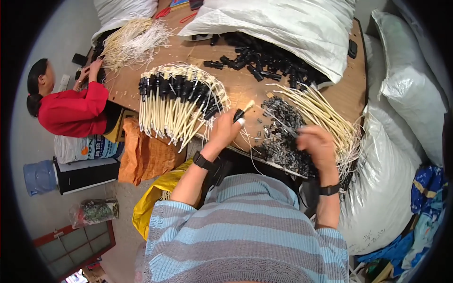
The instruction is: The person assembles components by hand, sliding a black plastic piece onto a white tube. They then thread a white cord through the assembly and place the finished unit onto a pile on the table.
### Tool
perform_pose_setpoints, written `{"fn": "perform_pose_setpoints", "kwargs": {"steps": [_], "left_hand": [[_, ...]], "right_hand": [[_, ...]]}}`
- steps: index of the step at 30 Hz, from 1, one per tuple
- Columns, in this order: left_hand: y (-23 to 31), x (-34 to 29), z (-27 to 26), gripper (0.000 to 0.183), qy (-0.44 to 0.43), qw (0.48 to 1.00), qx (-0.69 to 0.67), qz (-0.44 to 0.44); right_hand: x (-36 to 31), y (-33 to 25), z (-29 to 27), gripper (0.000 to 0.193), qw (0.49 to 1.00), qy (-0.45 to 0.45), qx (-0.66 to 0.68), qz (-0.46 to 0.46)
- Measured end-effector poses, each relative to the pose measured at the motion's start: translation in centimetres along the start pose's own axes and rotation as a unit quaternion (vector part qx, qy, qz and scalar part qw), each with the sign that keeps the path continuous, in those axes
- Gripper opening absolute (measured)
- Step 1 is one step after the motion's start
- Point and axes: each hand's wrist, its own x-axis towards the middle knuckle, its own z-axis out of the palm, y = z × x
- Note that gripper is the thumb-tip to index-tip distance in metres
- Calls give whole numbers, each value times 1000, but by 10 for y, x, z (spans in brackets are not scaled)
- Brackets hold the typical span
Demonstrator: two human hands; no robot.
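My left hand is closed around a black plastic sleeve with a cream-coloured cord end sticking out of its top. Over a heap of small black and clear parts, my right hand has its fingers curled together and is smeared by motion. A thin pale streak runs by its fingertips; what they hold is too blurred to name. Left of my left hand lies a row of cream cords fitted with black sleeves. A bundle of bare cream cords rests beside the heap, with loose white wires at its near end.
A white woven sack spills black plastic tubes at the table's far side. A person in red works at the left end by another cord pile. Full white sacks crowd the right; an orange sack stands left.
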Motion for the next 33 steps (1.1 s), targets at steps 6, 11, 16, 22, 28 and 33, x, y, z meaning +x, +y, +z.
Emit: {"fn": "perform_pose_setpoints", "kwargs": {"steps": [6, 11, 16, 22, 28, 33], "left_hand": [[47, -2, 22, 21, -89, 966, -234, -66], [43, -2, 20, 26, -84, 993, -77, 23], [45, -6, 12, 36, -62, 991, 31, 112], [52, -8, 12, 37, -103, 989, 12, 108], [56, -7, 10, 42, -168, 982, 15, 85], [56, -5, 13, 35, -149, 971, -167, 86]], "right_hand": [[3, 47, 49, 20, 869, 6, -477, -134], [1, 48, 44, 13, 861, 38, -471, -187], [6, 38, 45, 7, 858, 88, -460, -214], [8, 47, 42, 7, 866, 69, -448, -211], [6, 46, 43, 12, 890, 2, -421, -173], [2, 51, 45, 16, 883, -28, -438, -166]]}}
